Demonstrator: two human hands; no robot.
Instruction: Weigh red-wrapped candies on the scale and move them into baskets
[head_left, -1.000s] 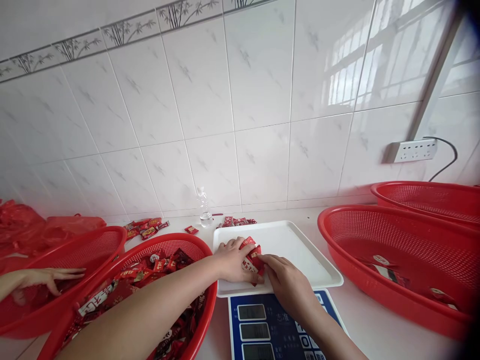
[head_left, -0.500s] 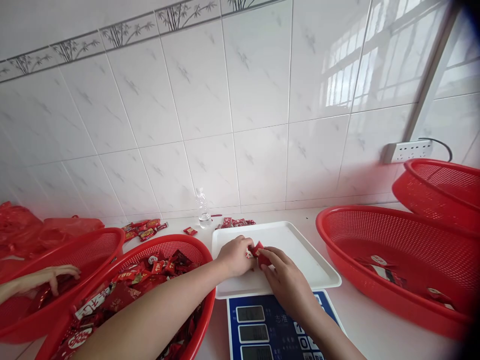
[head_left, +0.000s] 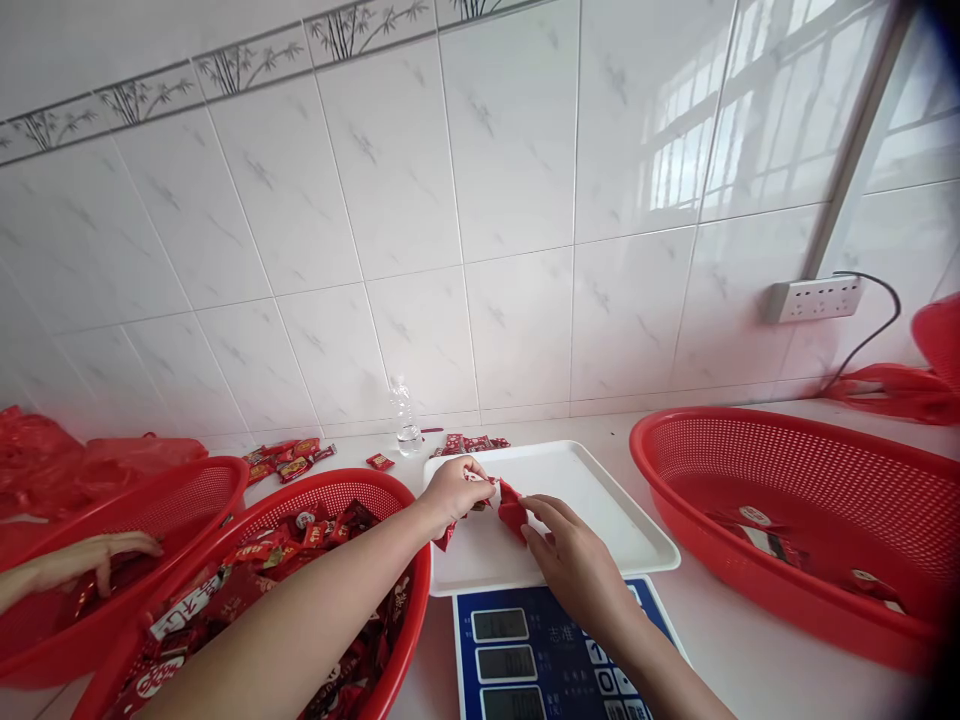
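Note:
Over the white tray (head_left: pixel 600 500) of a digital scale (head_left: pixel 551 655), my left hand (head_left: pixel 454 497) pinches small red patterned snack packets (head_left: pixel 445 537), partly hidden by its fingers. Beside it, my right hand (head_left: pixel 566 545) grips a red packet (head_left: pixel 512 512) between thumb and fingers. A slim gap separates the two hands. Under my left forearm sits a red mesh basket (head_left: pixel 421 590) holding many red-wrapped snacks (head_left: pixel 319 535).
Another person's hand (head_left: pixel 97 560) reaches into a red basket (head_left: pixel 217 470) at far left. A large red basket (head_left: pixel 697 425) with a few packets stands right. Behind the tray are a clear bottle (head_left: pixel 405 420) and loose packets (head_left: pixel 465 443). A power strip (head_left: pixel 816 300) hangs on the wall.
My hands have drawn apart, the left moving leftward with its packets. The upper red basket at far right is gone from its place, and red plastic bags show there.

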